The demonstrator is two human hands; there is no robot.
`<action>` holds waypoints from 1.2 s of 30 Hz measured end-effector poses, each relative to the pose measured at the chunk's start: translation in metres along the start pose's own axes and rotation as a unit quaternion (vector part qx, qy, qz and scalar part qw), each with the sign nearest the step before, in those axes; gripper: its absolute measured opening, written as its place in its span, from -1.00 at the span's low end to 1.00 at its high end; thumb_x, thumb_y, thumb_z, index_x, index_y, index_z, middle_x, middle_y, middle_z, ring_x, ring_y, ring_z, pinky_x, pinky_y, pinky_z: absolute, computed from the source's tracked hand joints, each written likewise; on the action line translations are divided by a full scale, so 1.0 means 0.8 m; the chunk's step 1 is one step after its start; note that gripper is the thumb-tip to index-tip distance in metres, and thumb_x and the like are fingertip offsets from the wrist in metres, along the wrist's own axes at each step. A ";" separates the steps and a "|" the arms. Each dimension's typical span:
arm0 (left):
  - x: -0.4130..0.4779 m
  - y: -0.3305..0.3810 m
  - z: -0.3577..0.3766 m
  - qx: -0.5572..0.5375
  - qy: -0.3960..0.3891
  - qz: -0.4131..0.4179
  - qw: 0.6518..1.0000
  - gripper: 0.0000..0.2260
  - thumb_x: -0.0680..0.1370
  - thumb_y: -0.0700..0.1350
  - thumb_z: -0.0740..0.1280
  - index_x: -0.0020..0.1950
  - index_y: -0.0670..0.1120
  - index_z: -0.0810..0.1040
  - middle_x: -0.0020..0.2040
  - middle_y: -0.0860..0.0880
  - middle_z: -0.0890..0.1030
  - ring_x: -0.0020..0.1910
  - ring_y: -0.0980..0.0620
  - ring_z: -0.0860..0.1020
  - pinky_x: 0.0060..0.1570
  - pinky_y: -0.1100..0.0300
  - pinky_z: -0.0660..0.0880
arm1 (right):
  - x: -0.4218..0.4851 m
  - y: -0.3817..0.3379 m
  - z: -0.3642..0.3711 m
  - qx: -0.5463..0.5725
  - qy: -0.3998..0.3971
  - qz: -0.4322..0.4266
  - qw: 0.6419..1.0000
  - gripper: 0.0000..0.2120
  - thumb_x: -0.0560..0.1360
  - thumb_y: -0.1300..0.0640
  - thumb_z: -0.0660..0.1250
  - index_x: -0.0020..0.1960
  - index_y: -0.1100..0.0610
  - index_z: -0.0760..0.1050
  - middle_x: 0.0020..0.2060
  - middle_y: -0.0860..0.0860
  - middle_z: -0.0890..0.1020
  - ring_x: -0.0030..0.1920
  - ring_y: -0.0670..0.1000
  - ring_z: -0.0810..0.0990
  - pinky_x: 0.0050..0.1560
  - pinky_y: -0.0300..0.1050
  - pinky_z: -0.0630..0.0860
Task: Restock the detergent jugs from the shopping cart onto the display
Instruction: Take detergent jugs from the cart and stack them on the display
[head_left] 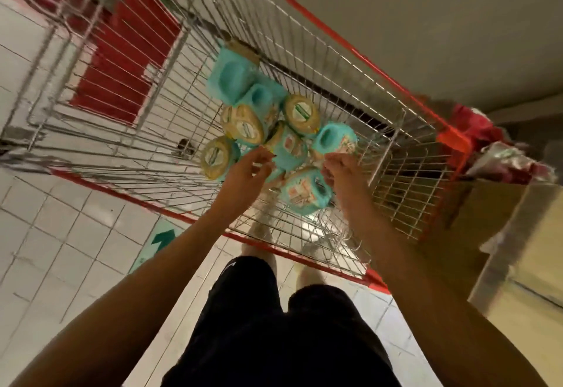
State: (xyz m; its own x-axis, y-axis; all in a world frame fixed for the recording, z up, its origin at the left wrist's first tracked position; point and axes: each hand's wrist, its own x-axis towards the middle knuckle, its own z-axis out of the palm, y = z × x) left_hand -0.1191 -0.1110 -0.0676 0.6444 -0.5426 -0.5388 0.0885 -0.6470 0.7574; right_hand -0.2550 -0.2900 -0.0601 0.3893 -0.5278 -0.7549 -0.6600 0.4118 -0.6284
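**Two bare hands reach into a cart of teal detergent jugs**

The left hand's fingers are loosely spread, their tips just beside a teal jug, gripping nothing. The right hand's fingers curl downward between two jugs; blur hides whether they hold one. The detergent jugs, teal with tan round caps, lie clustered on the bottom of the wire shopping cart, which has red-trimmed edges. The cart stands on a white tiled floor.
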 end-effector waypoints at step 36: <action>0.332 -0.264 0.227 -0.179 0.197 -0.311 0.912 0.02 0.31 0.14 0.71 0.61 -0.15 0.27 0.47 -0.10 0.50 0.43 -0.16 0.49 0.35 0.13 0.32 | 0.449 0.188 0.173 -0.150 0.041 0.060 0.986 -0.56 0.73 -0.05 0.21 0.39 0.30 0.47 0.29 0.28 0.61 0.33 0.29 0.56 0.37 0.15 0.46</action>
State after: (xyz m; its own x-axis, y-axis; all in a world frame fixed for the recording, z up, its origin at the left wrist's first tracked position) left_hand -0.1047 -0.2154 -0.4378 0.6010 0.1502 -0.7850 0.7275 -0.5096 0.4595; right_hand -0.1252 -0.3149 -0.4519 0.2522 -0.5523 -0.7945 -0.8628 0.2434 -0.4431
